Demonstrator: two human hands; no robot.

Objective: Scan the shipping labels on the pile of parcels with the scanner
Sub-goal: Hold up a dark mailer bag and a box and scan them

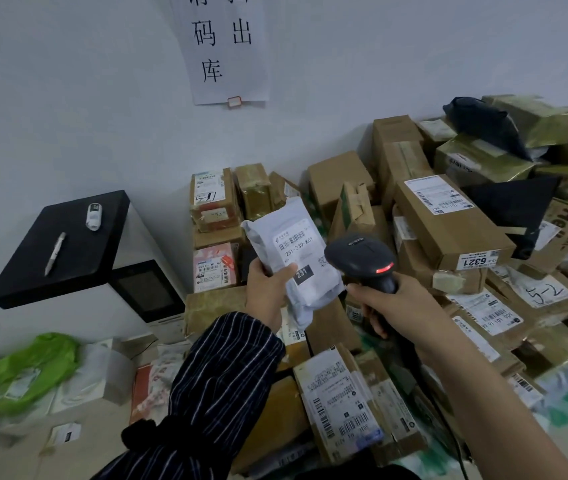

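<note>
A pile of parcels [448,230] fills the right half of the view, heaped against a white wall [67,98]: brown cartons, gold-green wrapped packs and a couple of black poly bags [483,123], most bearing printed labels. All are taped or sealed shut, so their contents do not show. The heap runs off the right and bottom edges.

To the left stands a white cabinet with a black top [33,282] and a dark screen on its front; its lower part is hidden behind clutter. On the floor before it lies a green plastic bag [33,365], with something pale inside that cannot be made out.

A paper sign [227,57] with large handwritten characters hangs on the wall, cut off at the top.

The left hand [267,292], in a dark striped sleeve [220,382], grips a grey poly mailer [313,282] at its lower left edge, thumb across the front. It is held upright above the pile, its shipping label [298,244] facing the camera (231-239-K01 is legible, the fine print is not).

The right hand [386,306] is wrapped round the handle of a black barcode scanner [362,258], whose head sits just beside the mailer's right edge, a red light glowing on it. The fingers cover most of the handle.

On the cabinet top lie a pen [55,253] and a small white device [94,216], too small to identify.
</note>
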